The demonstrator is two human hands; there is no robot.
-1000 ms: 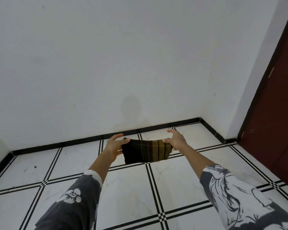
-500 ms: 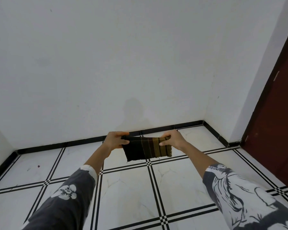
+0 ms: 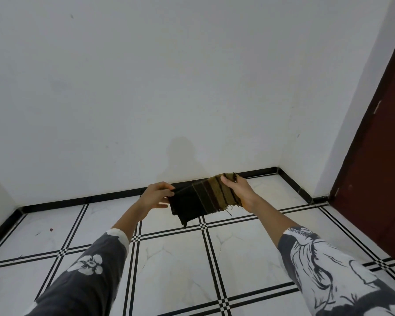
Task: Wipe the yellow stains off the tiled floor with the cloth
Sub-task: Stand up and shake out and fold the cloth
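Overall: a person faced a room corner with both arms stretched forward, and the cloth [image 3: 203, 197] hung in the air between the hands, above the tiled floor [image 3: 176, 258] and not touching it.
Cloth: dark on its left part and olive with dark stripes on the right; the lower edge was frayed and one dark corner drooped down.
Left hand [image 3: 155, 197]: thumb and fingertips were closed in a pinch on the cloth's upper left edge.
Right hand [image 3: 240, 190]: the thumb lay on the striped face; the other fingers were tucked behind the cloth, clamping its right end.
Sleeves: left sleeve [image 3: 84, 281] grey with a white flower print; right sleeve [image 3: 328, 270] white and grey patterned.
Floor: white marbled tiles with black double lines, and a small red speck [image 3: 51, 229] far left.
Wall [image 3: 169, 87]: plain white, carrying a faint shadow [image 3: 183, 156] just above the hands.
Skirting [image 3: 78, 199]: a black band along the wall base.
Door [image 3: 385, 156]: dark red, at the right edge.
In the way: cloth and hands covered a stretch of skirting and part of the tile behind them.
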